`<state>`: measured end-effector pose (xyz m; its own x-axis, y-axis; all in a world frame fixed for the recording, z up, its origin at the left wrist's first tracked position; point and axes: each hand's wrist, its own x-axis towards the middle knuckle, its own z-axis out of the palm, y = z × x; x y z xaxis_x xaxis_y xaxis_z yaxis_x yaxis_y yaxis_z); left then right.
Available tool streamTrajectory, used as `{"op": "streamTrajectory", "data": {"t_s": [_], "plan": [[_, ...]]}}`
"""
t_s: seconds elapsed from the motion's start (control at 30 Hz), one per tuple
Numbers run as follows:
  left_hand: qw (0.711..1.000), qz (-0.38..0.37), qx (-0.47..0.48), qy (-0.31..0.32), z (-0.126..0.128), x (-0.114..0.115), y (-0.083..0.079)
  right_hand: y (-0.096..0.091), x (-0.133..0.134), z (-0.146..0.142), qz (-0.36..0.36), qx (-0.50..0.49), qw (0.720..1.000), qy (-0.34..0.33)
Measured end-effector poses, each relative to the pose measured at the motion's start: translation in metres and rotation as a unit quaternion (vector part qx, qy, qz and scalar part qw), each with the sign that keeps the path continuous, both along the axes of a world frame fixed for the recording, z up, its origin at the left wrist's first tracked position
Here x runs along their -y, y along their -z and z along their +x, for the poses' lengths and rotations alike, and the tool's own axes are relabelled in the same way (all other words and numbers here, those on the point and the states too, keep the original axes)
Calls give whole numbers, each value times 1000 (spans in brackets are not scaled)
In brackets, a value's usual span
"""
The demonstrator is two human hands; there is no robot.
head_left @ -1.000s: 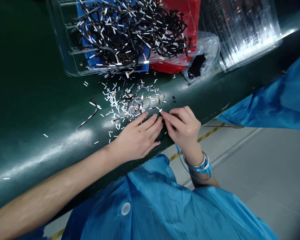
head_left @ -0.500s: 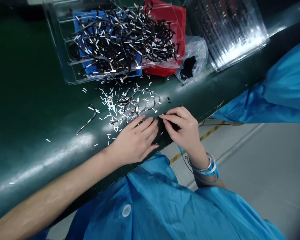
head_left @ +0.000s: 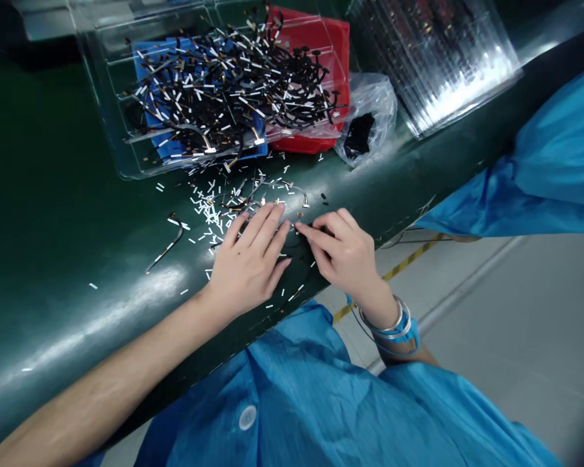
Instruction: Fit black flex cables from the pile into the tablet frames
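My left hand (head_left: pixel 248 259) lies flat on the dark green table (head_left: pixel 53 214), fingers stretched out over a small pile of black flex strips and white paper slips (head_left: pixel 233 198). My right hand (head_left: pixel 343 253) is beside it, fingers curled and pinched on a thin black strip that I can barely make out near the table's front edge. A single loose black strip (head_left: pixel 165 243) lies to the left of the pile.
A clear plastic tray (head_left: pixel 111 130) heaped with black strips stands at the back over blue and red bins (head_left: pixel 333 45). A plastic bag (head_left: pixel 370 117) and a stack of clear trays (head_left: pixel 442 58) sit to the right. Another person's blue sleeve (head_left: pixel 540 175) reaches in at right.
My left hand has slid forward onto the pile, fingers spread. My right hand has shifted slightly left, still pinched. White slips now lie near the table edge below my hands.
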<state>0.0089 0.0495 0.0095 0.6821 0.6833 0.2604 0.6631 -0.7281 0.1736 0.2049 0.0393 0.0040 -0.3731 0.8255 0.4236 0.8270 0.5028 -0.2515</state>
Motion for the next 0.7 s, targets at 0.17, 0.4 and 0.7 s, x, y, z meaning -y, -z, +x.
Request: {"op": "streamTrajectory", "data": {"t_s": [0.17,0.4,0.7], "plan": [[1000,-12,-1,29,2,0,0,-1,-7,13,25,-116,990,75],[999,-17,-11,43,7,0,1,-1,-39,21,-34,-108,976,187],[998,-42,-12,40,5,-1,4,0,-52,36,-76,-89,989,88]]}}
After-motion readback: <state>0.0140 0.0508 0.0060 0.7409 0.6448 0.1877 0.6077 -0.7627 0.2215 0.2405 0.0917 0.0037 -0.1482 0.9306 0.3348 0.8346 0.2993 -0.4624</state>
